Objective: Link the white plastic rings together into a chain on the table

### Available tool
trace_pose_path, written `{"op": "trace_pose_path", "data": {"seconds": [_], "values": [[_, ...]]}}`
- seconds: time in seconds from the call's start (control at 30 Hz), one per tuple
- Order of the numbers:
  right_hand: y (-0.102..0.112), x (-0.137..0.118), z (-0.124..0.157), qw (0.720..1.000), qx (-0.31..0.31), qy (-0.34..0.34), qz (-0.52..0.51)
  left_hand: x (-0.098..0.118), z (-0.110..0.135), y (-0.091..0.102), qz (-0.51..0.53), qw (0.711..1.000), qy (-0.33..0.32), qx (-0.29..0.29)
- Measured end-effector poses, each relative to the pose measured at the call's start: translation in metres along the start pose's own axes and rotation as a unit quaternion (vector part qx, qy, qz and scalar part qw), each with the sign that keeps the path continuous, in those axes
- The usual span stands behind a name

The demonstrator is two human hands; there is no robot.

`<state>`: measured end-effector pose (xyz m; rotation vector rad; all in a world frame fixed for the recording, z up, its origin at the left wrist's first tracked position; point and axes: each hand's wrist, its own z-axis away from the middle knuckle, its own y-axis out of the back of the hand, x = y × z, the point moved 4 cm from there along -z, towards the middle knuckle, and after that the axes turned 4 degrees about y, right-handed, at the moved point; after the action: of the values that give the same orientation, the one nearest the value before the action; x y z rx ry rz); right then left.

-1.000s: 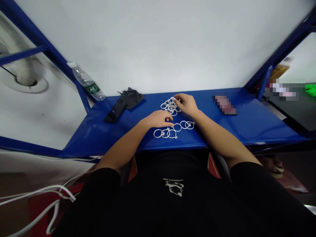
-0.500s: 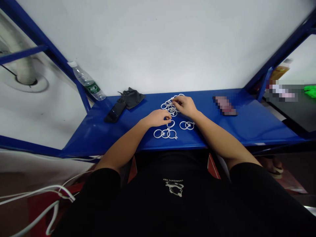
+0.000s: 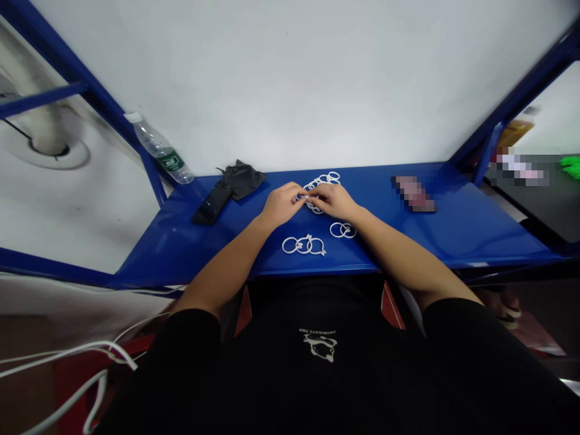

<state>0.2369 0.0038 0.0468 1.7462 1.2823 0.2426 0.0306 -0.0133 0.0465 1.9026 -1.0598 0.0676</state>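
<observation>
Working over the tangled white plastic rings (image 3: 322, 180) on the blue metal shelf (image 3: 444, 241), we pinch our left hand (image 3: 281, 204) and right hand (image 3: 333, 201) together, their hold hidden, with the linked rings (image 3: 302, 245) lying apart, kept separate from the tangle.

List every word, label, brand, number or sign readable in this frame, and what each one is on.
Black shirt: small upside-down print above a white logo, too small and blurred to quote.
Water bottle: green label, too small to read.
Pixelated object on the blue shelf: blurred out, unreadable.
Nothing can be quoted.
</observation>
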Motion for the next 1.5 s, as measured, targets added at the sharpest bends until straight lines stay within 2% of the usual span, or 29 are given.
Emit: {"op": "trace_pose_path", "data": {"seconds": [0.4,0.67,1.0,1.17,1.33,1.5], "values": [[-0.001,0.004,0.001,1.0,0.024,-0.003,-0.003,0.001,0.002,0.0,0.014,0.999,-0.017,0.036],[-0.001,0.004,0.003,0.998,0.053,-0.017,0.021,-0.008,0.002,-0.009,0.061,0.997,0.022,0.052],[-0.008,-0.001,0.006,0.994,0.09,-0.059,0.015,-0.002,0.0,-0.002,0.048,0.996,0.024,0.073],[-0.009,0.0,0.008,0.99,0.127,-0.055,-0.012,-0.002,-0.001,-0.002,0.075,0.993,0.023,0.089],[-0.008,-0.001,0.009,0.987,0.153,-0.044,-0.011,-0.004,-0.001,-0.007,0.099,0.991,0.045,0.08],[-0.006,-0.002,0.009,0.986,0.16,-0.041,-0.002,-0.009,-0.002,-0.012,0.204,0.971,0.089,0.081]]}}
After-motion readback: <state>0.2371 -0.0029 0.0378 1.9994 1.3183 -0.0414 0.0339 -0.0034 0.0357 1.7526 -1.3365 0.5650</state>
